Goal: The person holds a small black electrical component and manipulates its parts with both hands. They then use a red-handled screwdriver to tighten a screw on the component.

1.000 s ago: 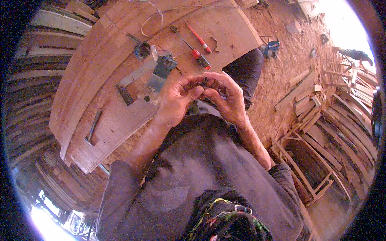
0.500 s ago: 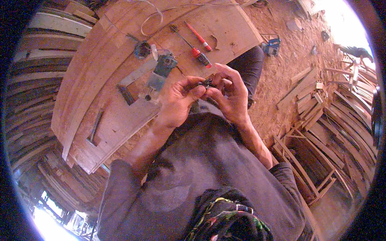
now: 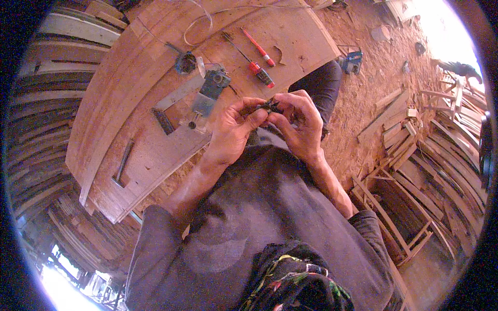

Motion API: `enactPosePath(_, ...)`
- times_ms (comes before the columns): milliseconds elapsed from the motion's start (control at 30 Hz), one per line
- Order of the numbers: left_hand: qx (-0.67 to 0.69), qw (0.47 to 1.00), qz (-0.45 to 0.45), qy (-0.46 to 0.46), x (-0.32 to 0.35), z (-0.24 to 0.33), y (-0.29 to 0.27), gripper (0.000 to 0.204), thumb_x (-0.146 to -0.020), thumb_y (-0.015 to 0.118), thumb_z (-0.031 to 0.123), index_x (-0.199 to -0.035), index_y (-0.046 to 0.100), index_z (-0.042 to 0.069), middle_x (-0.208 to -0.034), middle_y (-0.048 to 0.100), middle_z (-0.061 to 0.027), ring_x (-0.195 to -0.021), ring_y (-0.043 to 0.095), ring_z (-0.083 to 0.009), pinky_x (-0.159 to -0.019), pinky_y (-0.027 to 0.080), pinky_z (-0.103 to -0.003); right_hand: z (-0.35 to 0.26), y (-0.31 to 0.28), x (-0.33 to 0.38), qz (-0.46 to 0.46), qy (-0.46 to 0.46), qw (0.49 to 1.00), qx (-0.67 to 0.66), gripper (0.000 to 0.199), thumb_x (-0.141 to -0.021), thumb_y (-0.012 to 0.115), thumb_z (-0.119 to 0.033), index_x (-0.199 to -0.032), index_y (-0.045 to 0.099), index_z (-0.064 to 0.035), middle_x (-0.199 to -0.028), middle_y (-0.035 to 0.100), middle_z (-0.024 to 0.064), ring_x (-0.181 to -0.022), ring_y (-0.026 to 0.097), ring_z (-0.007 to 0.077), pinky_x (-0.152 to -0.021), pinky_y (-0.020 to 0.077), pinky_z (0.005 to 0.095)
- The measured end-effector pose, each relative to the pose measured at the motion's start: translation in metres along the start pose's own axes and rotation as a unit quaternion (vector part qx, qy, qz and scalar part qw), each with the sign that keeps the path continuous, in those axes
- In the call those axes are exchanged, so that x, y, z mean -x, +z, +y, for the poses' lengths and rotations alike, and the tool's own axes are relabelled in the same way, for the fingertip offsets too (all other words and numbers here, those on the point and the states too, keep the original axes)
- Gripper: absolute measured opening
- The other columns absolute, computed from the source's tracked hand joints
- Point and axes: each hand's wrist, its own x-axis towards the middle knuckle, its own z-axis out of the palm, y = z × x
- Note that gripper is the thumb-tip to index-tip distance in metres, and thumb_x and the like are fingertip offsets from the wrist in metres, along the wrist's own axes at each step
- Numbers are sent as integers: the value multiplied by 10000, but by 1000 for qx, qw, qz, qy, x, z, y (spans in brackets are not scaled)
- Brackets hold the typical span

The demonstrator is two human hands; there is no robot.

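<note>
Beside a wooden worktop (image 3: 298,33), the left hand (image 3: 232,128) and right hand (image 3: 302,127) narrowly pinch a small dark part (image 3: 271,107).

On the workbench (image 3: 106,129) — hammer (image 3: 123,163) at left, screwdriver (image 3: 260,75) at right, power tool (image 3: 210,93) between.

- a hammer (image 3: 124,159) lying on the wooden tabletop (image 3: 101,124), near a try square (image 3: 164,121)
- a blue power tool (image 3: 353,62) on the shavings-strewn floor (image 3: 358,98)
- boards (image 3: 49,129) stacked along the left
- a wooden frame (image 3: 381,218) off right
</note>
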Motion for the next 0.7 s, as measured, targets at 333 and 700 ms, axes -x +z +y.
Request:
enactPosePath(333,-58,998,7,-5,1,8,4,268,-960,700,146,-1180,640,4,-1072,708,-66,-969,662,-132,-890,542,-294,-4,-2,-3,-44,-28,998,32,426,-846,771,-44,-1253,644,-30,-931,603,60,-774,572,138,-669,471,259)
enactPosePath(700,-69,997,19,8,2,6,5,250,-949,708,128,-1162,649,13,-1039,712,-56,-962,658,-132,-901,529,-283,-6,-1,-3,-51,19,998,24,462,-767,803,-45,-1198,644,-91,-924,619,77,-761,627,213,-654,520,323)
